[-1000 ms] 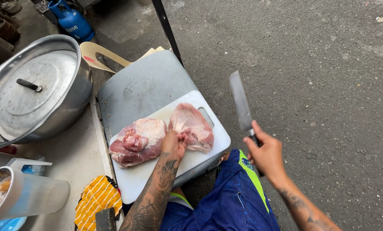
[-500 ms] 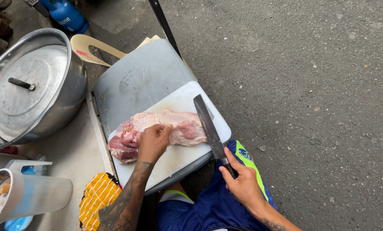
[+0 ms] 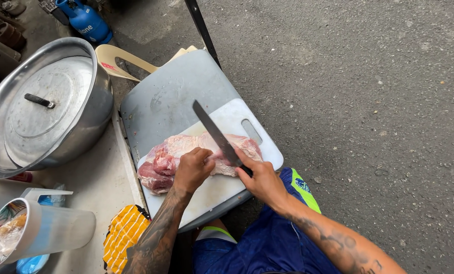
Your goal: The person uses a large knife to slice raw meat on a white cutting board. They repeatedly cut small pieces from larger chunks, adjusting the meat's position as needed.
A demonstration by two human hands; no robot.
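The left hand (image 3: pixel 192 170) is pressing the raw meat (image 3: pixel 186 155) on a white cutting board (image 3: pixel 234 119), fingers curled; the right hand (image 3: pixel 262 180) is gripping a cleaver (image 3: pixel 214 132) tightly, beside a grey road (image 3: pixel 364 101).

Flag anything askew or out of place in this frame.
The white cutting board sits skewed and its near corner overhangs the grey table edge. The left hand presses the raw meat while the right hand holds the knife across it.
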